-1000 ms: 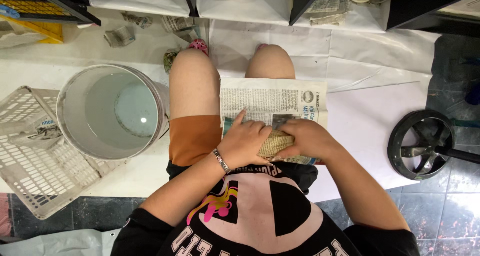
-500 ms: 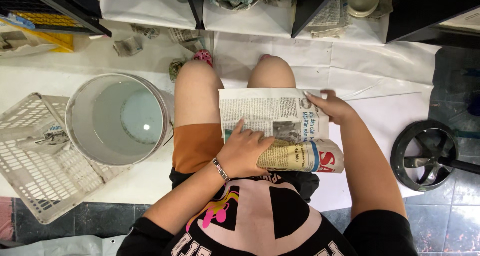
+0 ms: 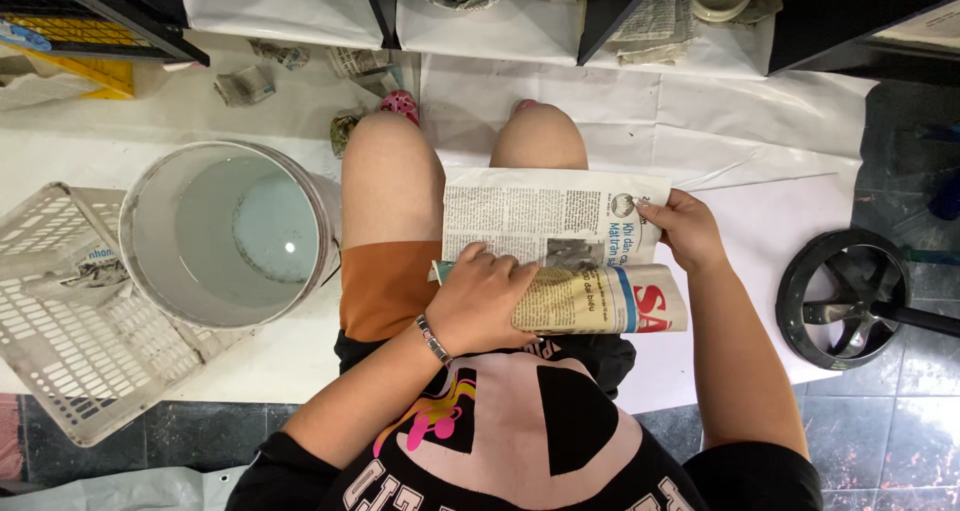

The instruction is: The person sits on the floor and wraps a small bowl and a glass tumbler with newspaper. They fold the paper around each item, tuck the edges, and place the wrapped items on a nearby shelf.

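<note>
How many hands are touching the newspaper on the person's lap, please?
2. The left hand presses on the rolled part of the newspaper near the lap; the right hand holds the sheet's far right edge.
</note>
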